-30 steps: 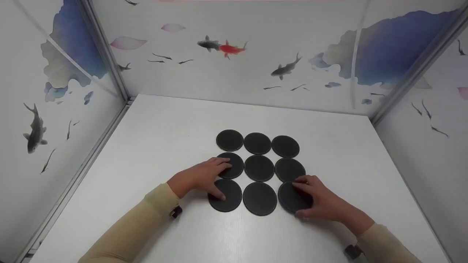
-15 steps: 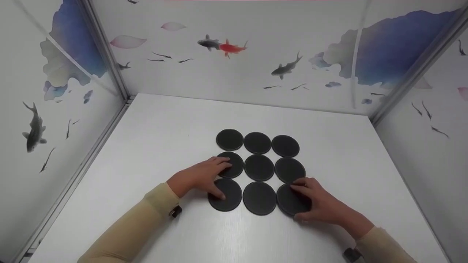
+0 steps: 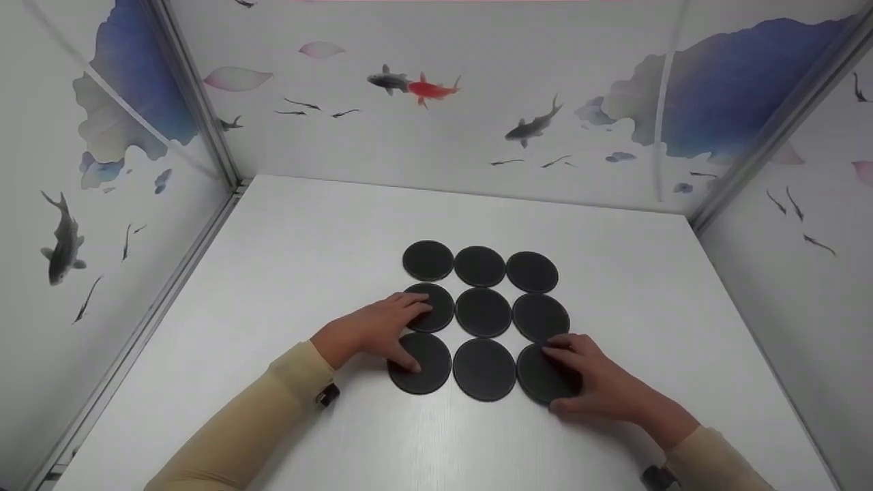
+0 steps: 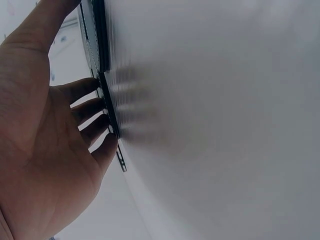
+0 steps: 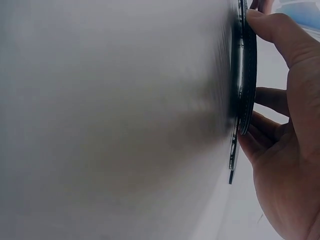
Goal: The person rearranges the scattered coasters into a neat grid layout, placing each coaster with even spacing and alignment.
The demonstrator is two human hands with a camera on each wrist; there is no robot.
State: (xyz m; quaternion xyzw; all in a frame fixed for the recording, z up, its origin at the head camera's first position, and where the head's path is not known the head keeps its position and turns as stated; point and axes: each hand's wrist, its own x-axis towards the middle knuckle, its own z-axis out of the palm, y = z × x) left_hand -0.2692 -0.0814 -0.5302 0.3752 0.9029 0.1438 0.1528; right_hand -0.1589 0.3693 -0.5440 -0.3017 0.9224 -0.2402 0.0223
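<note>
Black round coasters with stitched rims lie flat in three rows of three on the white table. My left hand rests at the left side of the grid, fingertips on the middle-row left coaster and thumb on the front-left coaster. My right hand grips the front-right coaster by its rim, thumb at the near edge and fingers at the far edge. In the right wrist view that coaster shows edge-on beside the thumb. The front-middle coaster sits between the hands, untouched.
The white table is walled by printed panels, with a back panel showing fish and petals. Metal frame posts stand at the corners. Behind the hands, the back row's middle coaster adjoins its neighbours.
My right hand has slid the front-right coaster slightly left and toward me, so it now meets the front-middle coaster. The left hand has stayed put.
</note>
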